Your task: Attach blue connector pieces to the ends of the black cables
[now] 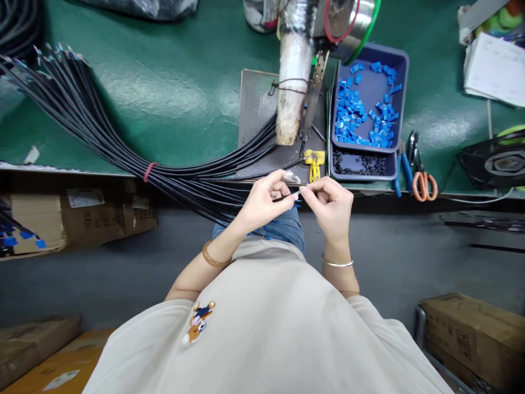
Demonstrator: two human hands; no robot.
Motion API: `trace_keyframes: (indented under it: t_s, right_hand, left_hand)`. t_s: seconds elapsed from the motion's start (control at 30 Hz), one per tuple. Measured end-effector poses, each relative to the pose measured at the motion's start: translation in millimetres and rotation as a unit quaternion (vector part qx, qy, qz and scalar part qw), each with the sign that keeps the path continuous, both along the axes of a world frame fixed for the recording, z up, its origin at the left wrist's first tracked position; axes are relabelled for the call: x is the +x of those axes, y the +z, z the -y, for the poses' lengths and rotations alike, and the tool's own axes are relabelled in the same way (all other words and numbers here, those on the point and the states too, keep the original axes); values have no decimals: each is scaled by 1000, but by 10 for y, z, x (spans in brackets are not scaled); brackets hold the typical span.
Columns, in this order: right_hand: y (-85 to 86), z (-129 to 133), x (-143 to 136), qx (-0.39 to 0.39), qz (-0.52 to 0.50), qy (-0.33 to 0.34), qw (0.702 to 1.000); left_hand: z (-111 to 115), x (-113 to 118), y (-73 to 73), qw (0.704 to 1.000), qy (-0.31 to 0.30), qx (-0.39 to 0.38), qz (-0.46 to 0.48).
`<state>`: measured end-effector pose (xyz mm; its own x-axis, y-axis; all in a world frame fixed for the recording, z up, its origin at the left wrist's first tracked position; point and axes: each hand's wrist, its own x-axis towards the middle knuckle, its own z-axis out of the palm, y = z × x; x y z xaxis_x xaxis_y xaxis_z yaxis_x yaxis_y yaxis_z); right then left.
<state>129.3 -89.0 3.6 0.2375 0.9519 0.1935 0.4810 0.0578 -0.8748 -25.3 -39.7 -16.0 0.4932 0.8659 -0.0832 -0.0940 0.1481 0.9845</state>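
Near the table's front edge, my left hand (262,201) is closed around a black cable (286,196) close to its end, thumb and forefinger pinching it. My right hand (330,203) has thumb and forefinger pinched at the tip of that cable; what exactly lies between them is too small to make out. A large bundle of black cables (109,143), tied with a red band (150,172), runs in from the left and passes under my left hand. Some blue pieces show over my lap just below the hands. Behind them lies a yellow hand tool (314,164).
A tray (406,82) of blue connectors stands right of the soldering-type stand (292,104), partly over another tray (361,178) with small black parts. Blue-handled pliers (404,169) and orange-handled scissors (424,186) lie beside it. A black fan (498,161) sits far right.
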Motion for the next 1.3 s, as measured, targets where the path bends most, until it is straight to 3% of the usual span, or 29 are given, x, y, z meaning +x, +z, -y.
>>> trace_keyframes:
  t_s: [0.27, 0.37, 0.6, 0.73, 0.9, 1.03, 1.13, 1.2, 1.27, 1.3]
  right_hand:
    - [-24, 12, 116, -92, -143, 31, 985]
    - [4, 11, 101, -109, -130, 56, 984]
    - [99, 29, 93, -55, -28, 47, 997]
    - [133, 19, 138, -72, 3, 85, 994]
    - [130, 0, 192, -103, -37, 115, 987]
    - [164, 11, 223, -62, -79, 67, 993]
    - [278, 56, 271, 60, -80, -11, 995]
    - [398, 111, 334, 105, -79, -36, 991]
    - [526, 176, 423, 51, -59, -14, 997]
    - [582, 204, 475, -8, -39, 10, 999]
  left_hand:
    - [-3, -87, 73, 997, -33, -62, 39]
    - [12, -97, 81, 997, -37, -54, 30]
    - [36, -95, 79, 1000, -19, -5, 18]
    - [48, -104, 91, 999, -28, 20, -2]
    - [42, -147, 98, 997, -66, 32, -20]
    - [71, -162, 159, 995, -63, 64, -35]
    - [144, -160, 322, 970, -45, 210, -109]
    - [170, -170, 448, 924, -66, 330, -183]
    - [135, -201, 507, 887, -158, 376, -218]
    - [93, -226, 491, 880, -236, 367, -189]
